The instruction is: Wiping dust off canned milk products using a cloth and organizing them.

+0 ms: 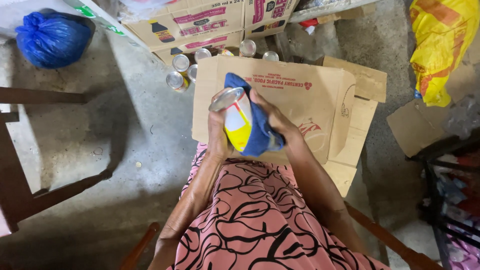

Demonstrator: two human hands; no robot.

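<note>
In the middle of the head view my left hand (218, 134) grips a tin can (236, 116) with a yellow and white label and a silver lid, tilted to the left. My right hand (272, 119) presses a dark blue cloth (255, 131) around the can's right side and bottom. Both hands are above my lap, over a pink dress with black swirls (250, 210). Behind the hands lies a flattened brown cardboard box (305, 95).
Several silver-topped cans (181, 70) stand on the concrete floor beyond the cardboard, beside printed cartons (200, 22). A blue plastic bag (52, 37) sits far left, a yellow bag (440, 45) far right. Dark wooden furniture (20, 190) is at left, a black rack (445, 190) at right.
</note>
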